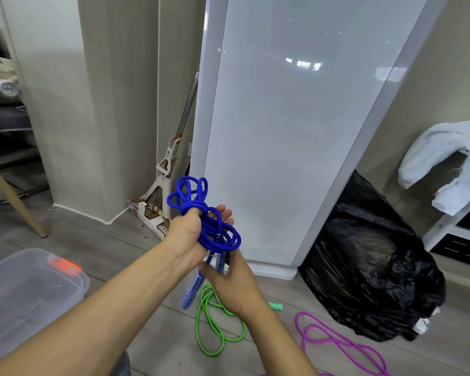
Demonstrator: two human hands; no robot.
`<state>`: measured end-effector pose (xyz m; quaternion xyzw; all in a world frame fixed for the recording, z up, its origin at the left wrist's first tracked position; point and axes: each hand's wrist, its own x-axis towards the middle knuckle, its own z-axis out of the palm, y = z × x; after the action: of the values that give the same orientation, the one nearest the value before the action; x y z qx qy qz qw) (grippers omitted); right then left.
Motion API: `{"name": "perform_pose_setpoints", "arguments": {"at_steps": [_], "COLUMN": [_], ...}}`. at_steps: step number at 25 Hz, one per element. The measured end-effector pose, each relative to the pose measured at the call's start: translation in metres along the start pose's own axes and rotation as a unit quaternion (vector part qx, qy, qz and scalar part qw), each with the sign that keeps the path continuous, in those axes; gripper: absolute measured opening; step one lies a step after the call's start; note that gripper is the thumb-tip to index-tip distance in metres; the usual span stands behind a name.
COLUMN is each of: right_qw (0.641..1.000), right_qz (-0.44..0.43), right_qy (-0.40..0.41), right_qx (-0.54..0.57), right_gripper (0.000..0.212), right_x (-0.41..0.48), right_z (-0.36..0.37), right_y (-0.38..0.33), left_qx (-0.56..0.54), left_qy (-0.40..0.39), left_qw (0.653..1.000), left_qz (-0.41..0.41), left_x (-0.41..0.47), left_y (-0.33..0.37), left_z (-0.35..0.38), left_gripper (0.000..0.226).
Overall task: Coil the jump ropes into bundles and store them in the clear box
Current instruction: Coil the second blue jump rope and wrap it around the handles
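While our left hand [186,232] grips the coiled blue jump rope [217,234], our right hand [234,283] clasps its handles [192,288], steadying the loops. We judge the clear plastic box [38,291] lies near for storage.

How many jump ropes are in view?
3: blue rope in left hand and right hand; green rope on the floor beneath them; purple rope on the floor, right. More may be hidden.

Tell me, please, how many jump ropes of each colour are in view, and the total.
Blue jump rope: 1 (bundled, held in the left hand)
Green jump rope: 1 (loose on the floor)
Magenta jump rope: 1 (loose on the floor)
Total: 3
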<state>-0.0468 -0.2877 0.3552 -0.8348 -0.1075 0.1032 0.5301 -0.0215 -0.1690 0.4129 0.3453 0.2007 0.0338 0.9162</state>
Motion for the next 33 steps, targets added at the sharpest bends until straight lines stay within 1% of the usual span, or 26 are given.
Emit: {"name": "perform_pose_setpoints", "arguments": {"at_steps": [1,2,3,6,8,10,12,15,17,20,22,23,24,25,26,28,29,31,33], "right_qw": [1.0,1.0,1.0,1.0,0.999,0.995,0.993,0.989,0.985,0.978,0.975,0.973,0.972,0.972,0.971,0.968,0.963,0.954,0.949], "right_qz": [0.004,0.005,0.004,0.012,0.008,0.011,0.03,0.054,0.084,0.127,0.134,0.128,0.118,0.103,0.085,0.04,0.019,-0.008,-0.016], "right_qy": [0.015,0.021,0.023,0.017,0.012,0.026,0.042,0.046,0.048,0.046,0.047,0.047,0.047,0.046,0.04,0.021,0.014,0.006,-0.011], "right_qx": [0.012,0.006,-0.001,0.016,-0.034,-0.091,-0.109,-0.132,-0.145,-0.156,-0.172,-0.184,-0.196,-0.208,-0.218,-0.246,-0.267,-0.3,-0.316], "right_gripper": [0.031,0.017,0.013,0.017,0.012,0.011,0.009,0.006,0.004,0.004,0.002,0.006,0.008,0.007,0.004,0.012,0.016,0.015,0.012], "right_x": [0.003,0.005,0.005,0.005,0.007,0.008,0.009,0.008,0.01,0.011,0.01,0.01,0.009,0.009,0.008,0.005,0.004,0.0,-0.002], "right_z": [0.006,0.008,0.009,0.004,0.001,-0.003,-0.006,-0.013,-0.02,-0.027,-0.032,-0.033,-0.034,-0.035,-0.035,-0.035,-0.036,-0.037,-0.036], "right_y": [0.002,0.004,0.007,0.01,0.011,0.015,0.017,0.019,0.02,0.022,0.022,0.022,0.021,0.02,0.018,0.014,0.013,0.011,0.01], "left_qx": [0.003,0.014,0.026,0.047,0.047,0.051,0.061,0.073,0.073,0.088,0.101,0.118,0.136,0.143,0.138,0.102,0.086,0.065,0.05], "left_qy": [-0.005,-0.004,-0.005,-0.007,-0.009,-0.015,-0.032,-0.055,-0.067,-0.13,-0.147,-0.13,-0.089,-0.035,0.019,0.104,0.139,0.197,0.231], "left_qw": [1.0,1.0,1.0,0.999,0.999,0.998,0.997,0.995,0.993,0.982,0.977,0.979,0.984,0.989,0.99,0.987,0.983,0.975,0.969], "left_qz": [-0.004,-0.006,-0.005,-0.007,-0.014,-0.024,-0.035,-0.051,-0.062,-0.103,-0.119,-0.102,-0.073,-0.034,0.008,0.067,0.079,0.078,0.068], "left_x": [-0.002,-0.003,-0.001,0.0,-0.002,0.0,0.002,0.003,0.005,0.009,0.005,0.005,0.008,0.01,0.013,0.02,0.026,0.037,0.046], "left_y": [0.0,0.002,0.003,0.006,0.008,0.011,0.012,0.011,0.01,0.016,0.018,0.014,0.007,0.0,-0.006,-0.008,-0.005,0.002,0.007], "left_z": [0.0,0.0,-0.001,-0.002,-0.002,-0.006,-0.008,-0.009,-0.011,-0.017,-0.015,-0.014,-0.014,-0.014,-0.014,-0.017,-0.021,-0.029,-0.037], "left_gripper": [0.027,0.03,0.032,0.035,0.037,0.044,0.047,0.046,0.049,0.049,0.043,0.035,0.026,0.021,0.022,0.023,0.021,0.015,0.008]}}
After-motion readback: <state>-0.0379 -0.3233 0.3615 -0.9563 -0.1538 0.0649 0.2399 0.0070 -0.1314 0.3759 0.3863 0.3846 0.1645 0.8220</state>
